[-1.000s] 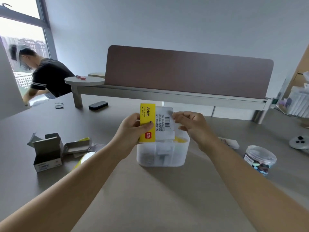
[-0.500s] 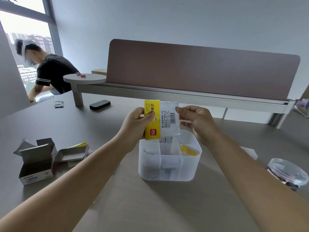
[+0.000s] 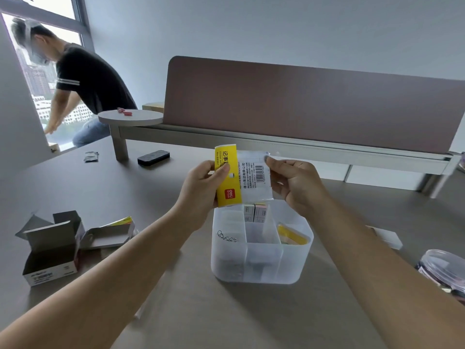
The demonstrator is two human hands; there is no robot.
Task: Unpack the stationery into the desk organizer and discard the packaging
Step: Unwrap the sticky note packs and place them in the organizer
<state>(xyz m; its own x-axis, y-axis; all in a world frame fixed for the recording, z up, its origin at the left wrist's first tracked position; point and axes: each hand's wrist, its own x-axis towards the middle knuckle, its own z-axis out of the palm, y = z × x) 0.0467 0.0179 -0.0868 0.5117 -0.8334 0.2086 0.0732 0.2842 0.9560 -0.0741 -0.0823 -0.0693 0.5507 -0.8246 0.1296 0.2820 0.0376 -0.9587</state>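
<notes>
Holding a sticky-note packet (image 3: 241, 176) above the organizer (image 3: 261, 248), both hands are pinching it upright: the left hand (image 3: 201, 190) is gripping the yellow band on the packet's left side, thumb pressed across the front, while the right hand (image 3: 297, 183) is pinching the clear plastic edge at the upper right between thumb and forefinger. The packet is showing a yellow strip with black and white print and a red logo patch near the bottom, beside a clear panel carrying a white label with a barcode. Its lower edge is hanging just over the organizer's back rim.

The organizer, one translucent white tub with inner dividers, is standing on the grey desk (image 3: 226, 318) directly below the packet. Metal paper clips (image 3: 226, 238) are lying in its left compartment; two small boxed items (image 3: 255, 214) are standing in the back middle compartment; a yellow item (image 3: 292, 235) is leaning in the right compartment. The front compartments are too cloudy to read.

Left of the organizer, two opened cardboard boxes are lying well apart from it: one tall box (image 3: 50, 248) with flaps raised, one flat tray-like box (image 3: 108, 235) beside it. At the right edge a clear lidded jar (image 3: 442, 270) is standing, partly cut off, with a white card (image 3: 387, 238) near it. Farther back, one black eraser block (image 3: 153, 157) and one crumpled wrapper (image 3: 91, 156) are resting on the desk.
</notes>
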